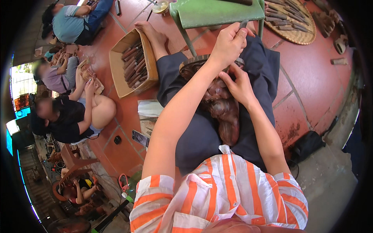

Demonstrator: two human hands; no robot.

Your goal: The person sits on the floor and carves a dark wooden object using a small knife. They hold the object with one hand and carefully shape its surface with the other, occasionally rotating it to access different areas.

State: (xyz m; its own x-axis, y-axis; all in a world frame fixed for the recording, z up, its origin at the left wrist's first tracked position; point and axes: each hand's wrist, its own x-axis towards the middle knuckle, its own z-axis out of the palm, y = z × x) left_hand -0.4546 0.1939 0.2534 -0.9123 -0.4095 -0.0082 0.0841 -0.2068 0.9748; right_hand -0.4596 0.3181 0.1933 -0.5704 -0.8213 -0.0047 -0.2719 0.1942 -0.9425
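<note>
A dark brown, glossy wood carving (221, 106) with rounded, knotted forms lies between my legs, its narrow end toward me. My left hand (229, 46) is raised over its far end, the fingers closed on a small dark grey piece (243, 24) whose tip sticks out past the thumb. I cannot make out its kind. Lower down, my right hand (239, 84) grips the carving's upper right side, thumb on the near face and fingers partly hidden behind it.
A cardboard box (116, 79) of wooden-handled tools stands at left, beside my bare foot. Ahead is a green plastic stool (217, 15); at far right, a round woven tray (307, 39) of tools. A phone (140, 138) and white cloth (150, 108) lie left. Several people sit farther left.
</note>
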